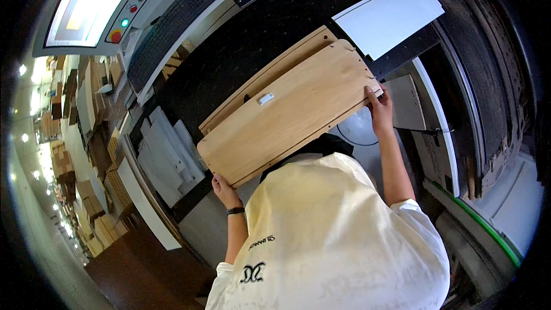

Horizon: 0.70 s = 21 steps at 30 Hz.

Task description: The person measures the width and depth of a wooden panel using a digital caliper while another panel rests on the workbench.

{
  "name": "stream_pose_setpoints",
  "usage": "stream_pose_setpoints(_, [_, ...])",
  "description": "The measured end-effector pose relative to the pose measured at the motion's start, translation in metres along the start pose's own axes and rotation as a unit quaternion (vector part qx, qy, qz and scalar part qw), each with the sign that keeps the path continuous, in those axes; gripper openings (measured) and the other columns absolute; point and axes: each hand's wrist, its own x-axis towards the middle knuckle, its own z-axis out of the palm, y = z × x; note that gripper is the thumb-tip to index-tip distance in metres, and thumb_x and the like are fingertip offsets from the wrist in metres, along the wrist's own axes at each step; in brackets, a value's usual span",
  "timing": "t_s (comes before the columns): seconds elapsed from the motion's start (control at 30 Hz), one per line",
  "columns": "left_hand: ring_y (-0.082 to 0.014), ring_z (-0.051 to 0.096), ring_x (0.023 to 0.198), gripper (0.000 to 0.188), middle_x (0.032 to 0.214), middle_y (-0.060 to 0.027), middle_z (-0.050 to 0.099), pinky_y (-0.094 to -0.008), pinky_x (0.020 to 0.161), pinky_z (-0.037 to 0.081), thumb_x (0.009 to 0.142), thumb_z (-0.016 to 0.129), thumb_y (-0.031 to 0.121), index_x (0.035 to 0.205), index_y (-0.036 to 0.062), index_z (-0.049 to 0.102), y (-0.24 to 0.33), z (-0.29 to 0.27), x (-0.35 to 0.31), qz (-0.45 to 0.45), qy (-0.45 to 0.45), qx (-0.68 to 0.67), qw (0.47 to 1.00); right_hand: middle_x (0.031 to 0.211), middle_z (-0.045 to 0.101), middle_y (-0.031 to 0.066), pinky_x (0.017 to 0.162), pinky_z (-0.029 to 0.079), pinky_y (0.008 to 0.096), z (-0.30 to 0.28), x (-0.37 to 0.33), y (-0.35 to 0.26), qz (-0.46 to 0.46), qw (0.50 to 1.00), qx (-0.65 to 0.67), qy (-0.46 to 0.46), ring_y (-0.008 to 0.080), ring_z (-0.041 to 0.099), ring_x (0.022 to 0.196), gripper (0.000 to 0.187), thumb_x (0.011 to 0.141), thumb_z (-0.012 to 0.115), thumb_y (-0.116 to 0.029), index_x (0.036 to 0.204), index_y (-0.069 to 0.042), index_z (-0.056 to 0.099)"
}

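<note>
A light wooden panel (287, 112) with rounded corners and small drilled holes spans the space in front of me, slanting up to the right. My left hand (227, 192) grips its lower left corner, and my right hand (379, 106) closes round its right end. A small white label (266, 99) sits near the panel's far edge. Just beyond it a second wooden board (270, 74) shows, partly covered by the first; whether the two touch or are joined I cannot tell. Most of my left fingers are hidden under the wood.
A black work surface (201, 83) extends behind the panels. White boards lie at the upper right (390, 17), and pale strips (166, 152) are stacked at the left. A control console with buttons (125, 23), a keyboard (169, 34) and a bright screen (89, 6) stands at the upper left.
</note>
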Motion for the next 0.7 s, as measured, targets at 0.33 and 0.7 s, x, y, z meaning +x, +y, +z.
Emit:
stream_pose_setpoints(0.33, [-0.0163,0.058,0.102,0.041,0.113,-0.0044,0.063,-0.0312,0.089,0.046,0.103,0.053,0.04,0.118,0.0023,0.055,0.004,-0.052,0.009,-0.043,0.097,-0.041,0.993,0.101,0.059,0.0035,0.077,0.048,0.0265,0.089,0.018,-0.002,-0.122,0.963,-0.204,-0.127,0.0123,0.057,0.091,0.045,0.091,0.074,-0.019,0.126,-0.003,0.052])
stream_pose_setpoints(0.7, [-0.016,0.058,0.1,0.04,0.11,-0.004,0.062,-0.0303,0.088,0.046,0.104,0.052,0.038,0.117,0.0003,0.055,0.064,-0.034,0.023,0.026,0.047,-0.031,0.998,0.155,0.038,0.0163,0.111,0.034,0.0494,0.028,0.028,-0.06,0.205,0.949,-0.022,-0.24,0.0315,0.042,0.138,0.11,0.086,0.022,-0.086,0.153,0.001,0.026])
